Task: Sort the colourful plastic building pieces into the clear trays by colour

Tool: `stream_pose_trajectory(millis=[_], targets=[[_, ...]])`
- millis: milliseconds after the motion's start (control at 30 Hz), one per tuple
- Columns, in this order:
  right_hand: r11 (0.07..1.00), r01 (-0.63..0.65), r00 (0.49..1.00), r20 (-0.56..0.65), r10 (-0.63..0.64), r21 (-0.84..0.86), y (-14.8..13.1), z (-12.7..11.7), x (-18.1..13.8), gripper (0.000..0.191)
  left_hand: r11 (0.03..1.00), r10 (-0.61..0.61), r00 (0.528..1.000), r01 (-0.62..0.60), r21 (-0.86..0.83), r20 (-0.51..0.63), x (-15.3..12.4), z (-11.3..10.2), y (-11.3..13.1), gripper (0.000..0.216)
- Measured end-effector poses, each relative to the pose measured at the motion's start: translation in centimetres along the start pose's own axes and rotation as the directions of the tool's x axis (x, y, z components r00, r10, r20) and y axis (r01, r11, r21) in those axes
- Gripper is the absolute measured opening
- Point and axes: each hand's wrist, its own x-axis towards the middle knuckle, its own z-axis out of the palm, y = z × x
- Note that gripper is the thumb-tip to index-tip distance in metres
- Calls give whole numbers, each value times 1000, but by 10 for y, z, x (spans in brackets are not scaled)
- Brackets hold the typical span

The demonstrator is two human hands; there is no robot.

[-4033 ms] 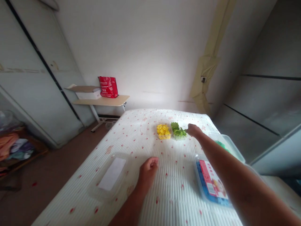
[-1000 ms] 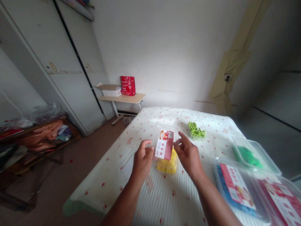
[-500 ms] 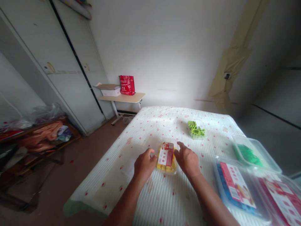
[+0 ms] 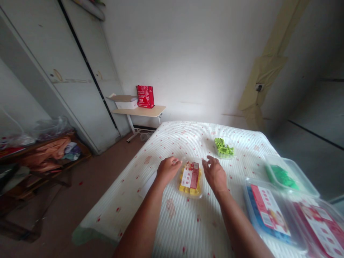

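Head view: yellow-filled box (image 4: 190, 176) lies between hands (image 4: 167, 170) (image 4: 216, 175), right loosely spread, left's grip unclear.

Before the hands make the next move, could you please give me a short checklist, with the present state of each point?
1. Yellow box standing flat on the cloth: ok.
2. Labelled lid lying over the yellow pieces: ok.
3. Lid pressed down all round: cannot tell, the clear rim shows too faintly.
4. Hands on both sides of the box: ok, left hand by its far left corner, right hand along its right side.
5. Right fingers touching the rim: cannot tell from this angle.
6. Labelled lid on the light green box: not ok, none shows there.
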Motion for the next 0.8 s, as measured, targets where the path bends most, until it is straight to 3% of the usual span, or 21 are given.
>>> stream_pose_trajectory(millis=[67, 167, 267, 500, 800], targets=[[970, -126, 990, 81, 111, 208, 3, 10, 11, 36, 991, -40, 999, 41, -129, 13, 13, 12, 0, 22], [796, -354, 932, 252, 259, 491, 6, 26, 20, 34, 973, -83, 996, 85, -212, 22, 26, 27, -2, 24], [646, -402, 915, 265, 304, 649, 7, 34, 20, 29, 958, -117, 993, 118, -263, 19, 30, 37, -7, 27], [553, -432, 900, 300, 316, 713, 6, 33, 19, 26, 906, -175, 984, 171, -388, 24, 31, 48, -16, 25], [456, -426, 900, 312, 305, 782, 7, 38, 17, 26, 899, -114, 993, 106, -424, 6, 28, 49, -16, 20]])
